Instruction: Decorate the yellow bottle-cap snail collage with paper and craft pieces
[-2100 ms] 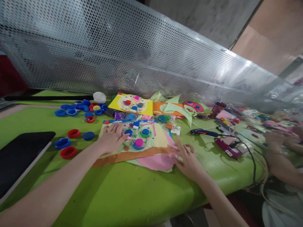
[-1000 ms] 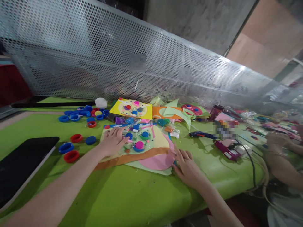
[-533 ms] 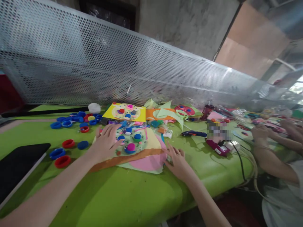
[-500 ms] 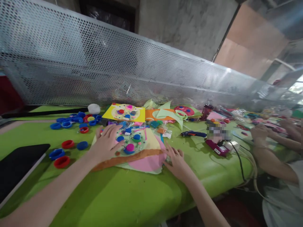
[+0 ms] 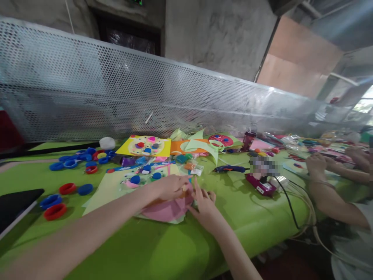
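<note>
A paper collage [image 5: 107,190] lies in front of me, with blue domed pieces, a pink paper shape [image 5: 166,210] and a brown strip at its lower right. My left hand [image 5: 171,188] reaches across it, fingers drawn together at the strip's right end and covering most of the strip. Whatever is between those fingertips is hidden. Beside it, my right hand [image 5: 205,206] is at the collage's right edge, index finger stretched and the other fingers curled. A small pale bit shows under its curled fingers, too little to name. The two hands' fingertips nearly meet.
Blue and red rings [image 5: 55,212] lie left, near a black tablet-like slab [image 5: 20,202]. A yellow card collage [image 5: 124,147] stands behind. To the right are a glue gun [image 5: 230,168], a magenta box [image 5: 259,186] with cables, and another person's hands [image 5: 316,165]. A perforated metal panel [image 5: 140,89] runs behind.
My left hand has moved from the collage's left side across to its right edge, and its fingers have closed. My right hand stays at that edge, fingers more curled. The view has shifted.
</note>
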Demonstrator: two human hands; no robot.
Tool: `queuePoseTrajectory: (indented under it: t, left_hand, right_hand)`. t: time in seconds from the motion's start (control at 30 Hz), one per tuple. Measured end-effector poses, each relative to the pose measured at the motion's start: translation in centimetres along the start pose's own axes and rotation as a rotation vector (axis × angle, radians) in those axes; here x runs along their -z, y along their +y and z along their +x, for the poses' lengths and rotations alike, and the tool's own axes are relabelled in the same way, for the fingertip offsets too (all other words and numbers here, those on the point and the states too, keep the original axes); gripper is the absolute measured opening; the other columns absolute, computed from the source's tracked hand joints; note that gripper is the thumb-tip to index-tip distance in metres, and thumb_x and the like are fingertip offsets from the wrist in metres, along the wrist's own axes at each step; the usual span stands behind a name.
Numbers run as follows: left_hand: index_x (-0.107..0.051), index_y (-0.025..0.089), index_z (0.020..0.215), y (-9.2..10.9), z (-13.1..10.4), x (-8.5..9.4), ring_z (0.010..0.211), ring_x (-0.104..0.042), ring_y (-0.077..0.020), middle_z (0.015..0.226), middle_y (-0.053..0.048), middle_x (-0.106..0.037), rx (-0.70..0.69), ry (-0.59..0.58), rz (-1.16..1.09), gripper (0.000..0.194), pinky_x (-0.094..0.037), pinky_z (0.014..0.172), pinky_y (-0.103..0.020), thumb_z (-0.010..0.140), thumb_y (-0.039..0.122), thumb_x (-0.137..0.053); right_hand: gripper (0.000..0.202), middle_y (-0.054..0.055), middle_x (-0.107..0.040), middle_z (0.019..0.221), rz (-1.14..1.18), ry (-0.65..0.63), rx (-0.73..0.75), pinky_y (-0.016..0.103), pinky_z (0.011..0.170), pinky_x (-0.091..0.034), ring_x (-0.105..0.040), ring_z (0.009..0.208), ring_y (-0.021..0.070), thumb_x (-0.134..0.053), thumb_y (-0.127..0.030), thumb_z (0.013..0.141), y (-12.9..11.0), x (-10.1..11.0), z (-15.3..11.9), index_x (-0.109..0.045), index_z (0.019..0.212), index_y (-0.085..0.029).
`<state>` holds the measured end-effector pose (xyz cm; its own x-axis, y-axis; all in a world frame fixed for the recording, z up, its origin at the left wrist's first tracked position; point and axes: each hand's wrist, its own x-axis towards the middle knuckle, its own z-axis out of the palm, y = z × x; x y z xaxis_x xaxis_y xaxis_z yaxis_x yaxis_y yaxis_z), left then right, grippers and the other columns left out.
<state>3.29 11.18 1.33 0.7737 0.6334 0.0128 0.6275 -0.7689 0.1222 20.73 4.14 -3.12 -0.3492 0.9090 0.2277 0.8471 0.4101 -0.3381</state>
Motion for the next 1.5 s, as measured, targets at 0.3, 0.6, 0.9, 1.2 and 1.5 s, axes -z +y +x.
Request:
queuePoseTrajectory:
  t: [0.3, 0.6, 0.9, 1.2, 1.5]
  left_hand:
    - [-0.048, 0.015, 0.109, 0.0, 1.2, 0.7, 0.097, -0.056, -0.0249, 0.105, -0.012, -0.061, -0.07, 0.027, -0.068, 0.027, -0.04, 0.086, -0.036, 0.087, 0.019, -0.033]
    - [-0.051, 0.019, 0.082, 1.0, 0.2, 0.3, 0.081, -0.054, -0.0203, 0.086, -0.006, -0.057, -0.022, 0.037, -0.171, 0.026, -0.041, 0.08, -0.034, 0.091, 0.024, -0.027]
    - [-0.046, 0.018, 0.084, 1.3, 0.1, -0.1, 0.074, -0.053, -0.0202, 0.085, -0.007, -0.055, 0.07, 0.043, -0.211, 0.012, -0.041, 0.079, -0.037, 0.085, 0.016, -0.034]
    - [-0.042, 0.018, 0.109, 0.3, 1.1, 0.2, 0.08, -0.053, -0.0196, 0.087, -0.005, -0.056, 0.167, 0.109, -0.331, 0.025, -0.042, 0.077, -0.036, 0.088, 0.015, -0.03]
    - [-0.039, 0.016, 0.114, 1.1, 1.1, -0.2, 0.082, -0.054, -0.0191, 0.086, -0.006, -0.059, 0.208, 0.145, -0.407, 0.028, -0.039, 0.083, -0.038, 0.091, 0.016, -0.025]
  right_hand:
    - [0.083, 0.008, -0.062, 0.116, 0.165, -0.077, -0.076, 0.047, 0.1, -0.02, -0.046, 0.113, 0.0269, -0.056, -0.012, 0.079, -0.6, 0.7, 0.1, -0.007, 0.146, -0.021]
    - [0.088, 0.008, -0.059, 0.112, 0.18, 0.011, 0.039, 0.045, 0.098, -0.026, -0.049, 0.106, 0.0257, -0.059, -0.011, 0.073, 0.3, 0.2, 0.2, -0.01, 0.145, -0.022]
    - [0.088, -0.006, -0.063, 0.072, 0.472, 0.074, -0.055, 0.044, 0.092, -0.035, -0.061, 0.073, 0.0177, -0.058, -0.008, 0.068, -0.5, -0.5, 1.8, -0.016, 0.143, -0.026]
    - [0.071, -0.002, -0.064, 0.073, 0.604, 0.196, -0.035, 0.037, 0.084, -0.042, -0.061, 0.075, 0.0186, -0.06, -0.019, 0.071, 0.6, -1.1, 1.1, -0.03, 0.136, -0.019]
    - [0.078, 0.003, -0.07, 0.083, 0.64, 0.209, -0.149, 0.039, 0.084, -0.045, -0.065, 0.083, 0.0219, -0.063, -0.028, 0.069, -0.9, -1.2, 1.2, -0.029, 0.137, -0.014]
